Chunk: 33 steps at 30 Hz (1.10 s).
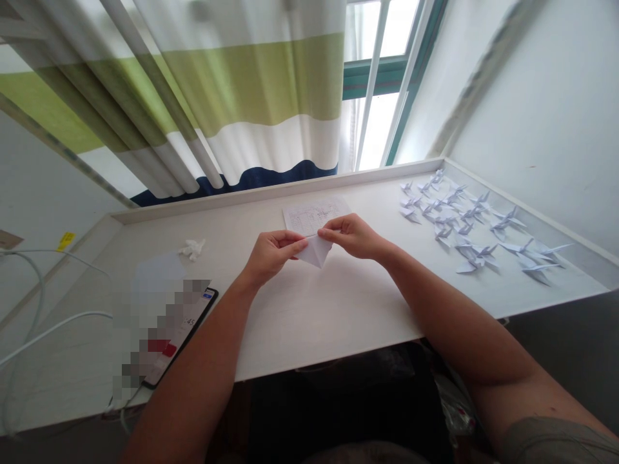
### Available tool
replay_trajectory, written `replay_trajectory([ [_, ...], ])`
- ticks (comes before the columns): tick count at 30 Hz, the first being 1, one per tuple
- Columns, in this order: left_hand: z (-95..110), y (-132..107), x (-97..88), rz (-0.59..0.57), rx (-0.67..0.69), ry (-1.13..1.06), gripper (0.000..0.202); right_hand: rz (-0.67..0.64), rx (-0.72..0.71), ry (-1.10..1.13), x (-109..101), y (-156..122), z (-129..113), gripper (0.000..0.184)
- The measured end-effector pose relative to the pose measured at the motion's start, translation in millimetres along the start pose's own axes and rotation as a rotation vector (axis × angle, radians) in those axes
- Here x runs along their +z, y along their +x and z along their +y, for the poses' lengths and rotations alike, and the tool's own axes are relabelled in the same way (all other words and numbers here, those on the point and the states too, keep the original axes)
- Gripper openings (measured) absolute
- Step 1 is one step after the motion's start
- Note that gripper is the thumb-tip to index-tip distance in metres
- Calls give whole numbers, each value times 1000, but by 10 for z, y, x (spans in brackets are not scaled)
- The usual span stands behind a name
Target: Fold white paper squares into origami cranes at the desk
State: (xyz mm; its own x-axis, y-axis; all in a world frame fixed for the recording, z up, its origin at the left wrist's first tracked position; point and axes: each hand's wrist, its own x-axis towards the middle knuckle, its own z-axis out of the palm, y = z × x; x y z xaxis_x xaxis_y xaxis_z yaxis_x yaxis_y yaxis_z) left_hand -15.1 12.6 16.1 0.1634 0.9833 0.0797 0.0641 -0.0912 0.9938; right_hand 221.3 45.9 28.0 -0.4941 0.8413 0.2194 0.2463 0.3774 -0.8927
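Observation:
A small folded piece of white paper (315, 251) is held just above the white desk (309, 309), between both hands. My left hand (271, 254) pinches its left corner with fingers closed. My right hand (353, 233) pinches its upper right edge, fingers closed too. Behind the hands a printed instruction sheet (314, 214) lies flat on the desk.
Several finished white paper cranes (464, 222) stand in rows at the desk's right. A phone (181, 332) lies at the left near white cables (48, 322), beside a stack of pale paper squares (157, 270) and a crumpled white scrap (192, 248). A striped curtain (217, 96) hangs behind.

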Motion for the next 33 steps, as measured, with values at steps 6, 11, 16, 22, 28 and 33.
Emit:
replay_trajectory([
  [6,-57,24,-33,-43,9,24,43,-26,16,-8,6,1,14,47],
  [11,-66,32,-43,-60,49,103,41,-15,-5,-17,0,3,9,44],
  [16,-17,-6,17,8,126,170,36,-10,-40,-5,21,4,9,39],
  [22,9,-42,64,62,136,190,37,0,-106,-73,52,-6,-18,32],
  [28,-15,-26,40,10,114,180,39,-18,-88,-95,36,1,32,27],
  [33,6,-32,39,-17,91,185,37,-31,-86,-66,33,3,48,27],
])
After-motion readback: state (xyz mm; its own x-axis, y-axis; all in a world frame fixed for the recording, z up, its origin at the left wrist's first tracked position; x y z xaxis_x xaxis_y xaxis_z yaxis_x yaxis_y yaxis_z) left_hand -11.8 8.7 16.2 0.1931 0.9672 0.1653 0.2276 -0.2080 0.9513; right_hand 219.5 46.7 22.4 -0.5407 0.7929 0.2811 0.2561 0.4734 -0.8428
